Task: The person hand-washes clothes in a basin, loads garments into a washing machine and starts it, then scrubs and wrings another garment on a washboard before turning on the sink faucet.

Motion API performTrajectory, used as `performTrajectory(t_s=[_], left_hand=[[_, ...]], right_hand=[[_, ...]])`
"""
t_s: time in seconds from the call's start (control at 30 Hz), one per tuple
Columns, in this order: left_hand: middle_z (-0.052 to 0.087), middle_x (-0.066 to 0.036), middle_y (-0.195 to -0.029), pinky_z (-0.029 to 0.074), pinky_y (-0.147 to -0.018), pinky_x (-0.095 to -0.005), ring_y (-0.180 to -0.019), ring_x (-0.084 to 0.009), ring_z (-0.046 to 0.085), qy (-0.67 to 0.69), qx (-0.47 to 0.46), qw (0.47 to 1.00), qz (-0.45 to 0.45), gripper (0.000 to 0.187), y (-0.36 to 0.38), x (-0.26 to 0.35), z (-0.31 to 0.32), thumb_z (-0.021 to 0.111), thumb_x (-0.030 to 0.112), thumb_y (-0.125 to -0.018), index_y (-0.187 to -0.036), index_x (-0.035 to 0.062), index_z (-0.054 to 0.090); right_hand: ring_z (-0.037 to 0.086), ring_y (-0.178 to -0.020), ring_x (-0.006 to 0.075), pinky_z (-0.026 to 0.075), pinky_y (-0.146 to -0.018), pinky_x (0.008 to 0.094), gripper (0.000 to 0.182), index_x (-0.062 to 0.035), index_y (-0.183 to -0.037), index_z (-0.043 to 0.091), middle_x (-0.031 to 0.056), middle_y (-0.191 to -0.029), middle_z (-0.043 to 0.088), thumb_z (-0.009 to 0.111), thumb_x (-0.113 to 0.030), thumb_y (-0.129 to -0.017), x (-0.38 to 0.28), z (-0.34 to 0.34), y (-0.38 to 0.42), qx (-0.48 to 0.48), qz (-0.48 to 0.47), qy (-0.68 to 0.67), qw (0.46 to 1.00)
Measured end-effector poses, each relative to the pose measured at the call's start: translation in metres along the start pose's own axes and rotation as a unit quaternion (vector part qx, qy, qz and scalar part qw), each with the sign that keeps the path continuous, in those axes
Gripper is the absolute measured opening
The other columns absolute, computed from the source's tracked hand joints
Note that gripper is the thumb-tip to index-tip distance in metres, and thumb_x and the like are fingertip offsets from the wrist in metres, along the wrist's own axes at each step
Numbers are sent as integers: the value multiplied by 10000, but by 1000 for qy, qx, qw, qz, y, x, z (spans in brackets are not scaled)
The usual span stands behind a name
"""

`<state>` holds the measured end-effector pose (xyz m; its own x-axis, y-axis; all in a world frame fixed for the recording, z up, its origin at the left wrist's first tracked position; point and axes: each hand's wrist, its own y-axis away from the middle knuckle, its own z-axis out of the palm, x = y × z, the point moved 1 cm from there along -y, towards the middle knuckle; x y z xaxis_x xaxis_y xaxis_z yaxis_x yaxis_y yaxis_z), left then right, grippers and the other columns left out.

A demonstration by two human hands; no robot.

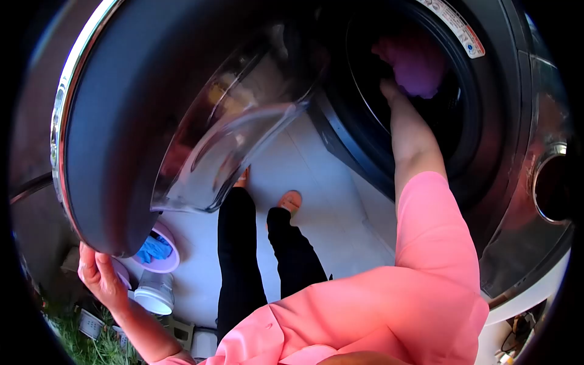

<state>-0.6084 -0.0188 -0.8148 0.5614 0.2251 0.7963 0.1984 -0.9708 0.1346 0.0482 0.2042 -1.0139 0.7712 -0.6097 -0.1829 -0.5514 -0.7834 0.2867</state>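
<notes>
1. Pink-purple cloth (417,64): bunched inside the washing machine drum (444,115). Probably soft, limp and light, heavier if wet; best grasped by a gathered fold at its lower edge.
2. Right hand (389,88): inside the drum, at the cloth's lower left; shadow hides finger closure and any hold.
3. Left hand (102,277): fingers bent against the open door's (131,121) lower rim; firmness of clasp indeterminable.

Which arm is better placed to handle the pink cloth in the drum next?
The right grip, probably: it is inside the drum, beside the pink cloth, while the left grip is outside, at the door.
</notes>
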Motion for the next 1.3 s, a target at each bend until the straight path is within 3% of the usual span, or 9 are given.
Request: performTrajectory(t_s=[0.13, 0.27, 0.37, 0.43, 0.5, 0.67, 0.73, 0.9, 1.3], left_hand=[[609, -129, -1043, 424, -839, -282, -948, -177, 557, 85, 50, 995, -24, 241, 10, 4, 2, 568, 103, -875, -1050, -56, 615], [618, -117, -1011, 437, -831, -261, -941, -165, 566, 212, -16, 974, -82, 230, 3, 27, 14, 602, 19, -822, -1044, -25, 639], [625, -96, -995, 451, -826, -268, -935, -161, 580, 222, -49, 970, -85, 244, 45, 66, 47, 622, 20, -813, -1054, -9, 641], [629, -110, -1002, 463, -818, -277, -931, -183, 600, 213, -79, 968, -105, 246, 65, 92, 66, 629, 63, -823, -1058, -8, 638], [624, -152, -1054, 471, -824, -298, -926, -218, 620, 170, -132, 972, -92, 275, 86, 126, 85, 636, 122, -826, -1067, -9, 631], [571, -196, -1164, 460, -871, -344, -1020, -310, 588, 118, -292, 949, 33, 472, 118, 197, 147, 622, 244, -814, -1221, 27, 524], [569, -197, -1167, 455, -881, -355, -1040, -320, 577, 65, -321, 940, 99, 485, 108, 217, 134, 616, 251, -814, -1233, 32, 511], [600, -171, -1124, 464, -868, -357, -1033, -289, 588, 23, -331, 938, 101, 420, 42, 225, 58, 605, 286, -827, -1160, 33, 568], [649, -171, -1004, 495, -795, -343, -928, -263, 639, -123, -339, 923, 135, 383, -36, 167, -86, 576, 277, -854, -1112, -7, 587]], right_hand=[[470, -1173, 310, 375, -962, 403, 389, -18, -1206, 529, 214, -1284, 477, 421, -239, -905, -23, -18, 21, -94, 50, 72, 992], [594, -930, 339, 472, -789, 416, 258, -34, -975, 601, 192, -991, 628, 484, -241, -874, -45, 35, 87, 93, 17, -204, 974], [569, -1006, 258, 431, -870, 349, 278, -28, -1074, 587, 167, -1064, 609, 514, -232, -899, -41, 4, 224, 1, -16, -207, 978], [598, -971, 249, 452, -844, 327, 279, -59, -1086, 592, 143, -1008, 642, 527, -232, -876, -27, -23, 324, -93, 28, -242, 965], [559, -877, 145, 430, -801, 257, 272, -23, -1077, 590, 61, -921, 623, 480, -182, -886, -4, -60, 407, -141, 52, -247, 957], [569, -804, 146, 459, -726, 276, 260, -50, -1075, 603, 67, -877, 631, 529, -193, -872, 28, -164, 481, -187, 14, -163, 969], [617, -907, 267, 475, -797, 352, 305, -87, -1064, 617, 138, -953, 654, 550, -271, -831, 33, -202, 480, -262, 60, -99, 958], [597, -676, 149, 474, -600, 294, 215, -68, -968, 637, 61, -767, 642, 568, -229, -842, 63, -262, 469, -129, 47, -225, 965], [622, -938, 231, 482, -814, 318, 410, -24, -1140, 571, 157, -1026, 642, 634, -271, -819, 89, -337, 486, 223, 88, -277, 931]])
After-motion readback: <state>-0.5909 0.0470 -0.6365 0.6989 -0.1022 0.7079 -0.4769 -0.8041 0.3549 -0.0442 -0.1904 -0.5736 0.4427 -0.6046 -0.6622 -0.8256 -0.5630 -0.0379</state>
